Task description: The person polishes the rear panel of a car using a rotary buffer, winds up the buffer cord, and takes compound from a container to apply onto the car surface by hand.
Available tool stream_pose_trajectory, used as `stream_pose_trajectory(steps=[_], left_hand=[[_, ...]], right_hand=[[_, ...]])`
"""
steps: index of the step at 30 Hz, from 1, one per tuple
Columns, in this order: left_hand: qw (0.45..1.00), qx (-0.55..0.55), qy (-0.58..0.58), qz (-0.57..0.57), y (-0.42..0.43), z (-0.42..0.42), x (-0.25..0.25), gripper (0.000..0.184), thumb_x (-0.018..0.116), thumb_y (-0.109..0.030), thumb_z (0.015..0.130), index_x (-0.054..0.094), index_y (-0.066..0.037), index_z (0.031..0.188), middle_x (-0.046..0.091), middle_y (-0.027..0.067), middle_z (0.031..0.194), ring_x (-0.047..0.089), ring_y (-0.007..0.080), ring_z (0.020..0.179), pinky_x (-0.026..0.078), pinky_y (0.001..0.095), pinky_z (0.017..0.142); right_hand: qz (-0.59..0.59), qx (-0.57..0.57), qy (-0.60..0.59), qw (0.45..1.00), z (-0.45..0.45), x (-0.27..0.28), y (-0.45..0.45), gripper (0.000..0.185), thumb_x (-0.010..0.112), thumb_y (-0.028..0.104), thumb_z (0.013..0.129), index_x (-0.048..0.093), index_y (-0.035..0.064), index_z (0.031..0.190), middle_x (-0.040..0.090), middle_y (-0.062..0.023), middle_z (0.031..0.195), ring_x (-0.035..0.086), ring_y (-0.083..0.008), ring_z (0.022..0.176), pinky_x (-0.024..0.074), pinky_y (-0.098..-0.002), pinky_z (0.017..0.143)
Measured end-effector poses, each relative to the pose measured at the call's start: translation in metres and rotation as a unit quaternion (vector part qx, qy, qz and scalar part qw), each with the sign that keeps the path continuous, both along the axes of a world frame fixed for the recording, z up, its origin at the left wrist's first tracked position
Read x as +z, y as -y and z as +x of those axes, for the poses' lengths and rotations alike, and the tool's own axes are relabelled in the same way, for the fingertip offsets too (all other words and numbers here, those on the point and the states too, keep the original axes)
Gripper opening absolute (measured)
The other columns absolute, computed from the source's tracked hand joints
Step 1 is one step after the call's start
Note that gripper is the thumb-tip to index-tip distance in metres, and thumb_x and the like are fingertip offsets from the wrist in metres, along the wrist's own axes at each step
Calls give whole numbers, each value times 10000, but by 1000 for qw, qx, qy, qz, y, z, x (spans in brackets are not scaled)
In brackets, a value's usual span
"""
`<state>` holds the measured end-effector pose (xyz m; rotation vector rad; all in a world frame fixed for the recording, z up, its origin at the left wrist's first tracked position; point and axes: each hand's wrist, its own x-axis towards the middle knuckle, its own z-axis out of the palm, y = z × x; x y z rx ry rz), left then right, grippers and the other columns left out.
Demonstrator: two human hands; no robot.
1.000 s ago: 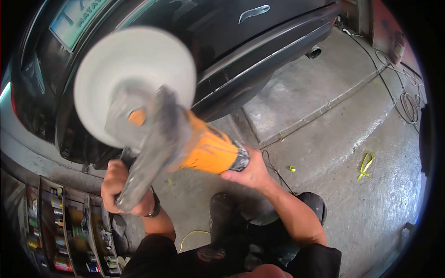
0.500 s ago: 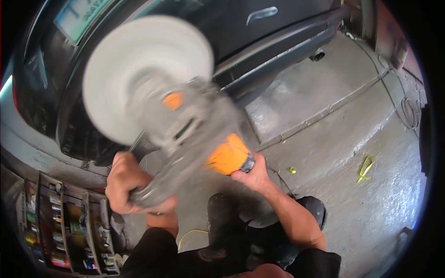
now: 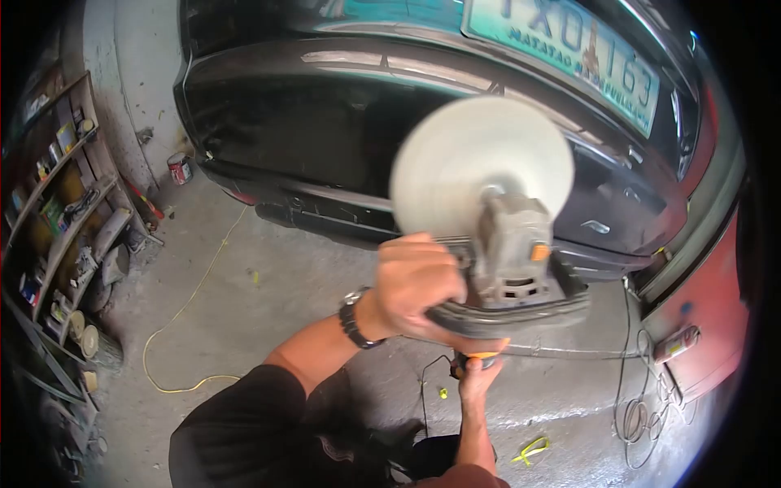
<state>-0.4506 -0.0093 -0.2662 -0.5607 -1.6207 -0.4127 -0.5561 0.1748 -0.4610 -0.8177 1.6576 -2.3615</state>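
Note:
A power polisher (image 3: 517, 244) with a round white pad (image 3: 480, 163) hangs before the rear bumper of a dark car (image 3: 301, 122). The pad looks smeared by motion and overlaps the bumper in view; whether it touches cannot be told. My left hand (image 3: 419, 285), with a watch on its wrist, is wrapped round the left side of the black loop handle (image 3: 521, 315). Below, my right hand (image 3: 480, 376) grips the rear end of the polisher's body, mostly hidden behind the handle.
Shelves with cans and bottles (image 3: 61, 187) stand at the left, near a paint can (image 3: 180, 168) on the floor. A yellow cord (image 3: 181, 313) crosses the floor. Coiled cables (image 3: 639, 419) and a yellow strap (image 3: 530, 450) lie at the lower right.
The view has swung left, showing more of the bumper, plate and shelves. The polisher has turned more upright, its pad now at the upper right of my left hand. Both hands keep their hold.

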Motion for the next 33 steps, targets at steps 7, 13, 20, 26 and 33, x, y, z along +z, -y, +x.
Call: stream_pose_trajectory(steps=[7,13,20,26,33], left_hand=[[982,80,-121,125,78,88,-39,700,779,-686,715,461,-63,697,434,6,587,429,150,527,359,325,534],[934,129,-196,268,103,138,-57,717,731,-680,778,373,-68,670,365,-11,615,346,131,554,276,307,538],[936,180,-133,273,60,128,-99,694,773,-623,770,396,-54,645,375,14,574,375,155,518,305,312,507],[990,95,20,106,17,71,-65,520,905,-471,664,524,-120,620,491,-16,525,465,136,431,341,290,467],[995,-37,-16,95,-32,-27,-13,551,861,-513,683,481,-129,575,460,1,494,491,184,419,387,323,466]], right_hand=[[126,61,-88,986,43,43,60,528,815,241,700,645,-69,1091,707,-76,967,657,-137,851,529,-300,789],[253,101,-191,943,59,92,84,750,883,472,649,652,-59,1126,733,-188,976,716,-252,925,547,-370,807],[296,63,-189,934,44,24,43,699,867,457,653,663,-69,1067,726,-148,857,700,-217,819,547,-356,738],[203,-11,-55,977,36,-11,-22,661,802,571,707,631,-37,903,634,-34,729,589,-122,595,496,-298,542],[132,-122,-30,983,4,-20,-63,909,583,827,761,563,-71,901,591,-110,629,611,-201,473,475,-298,400]])
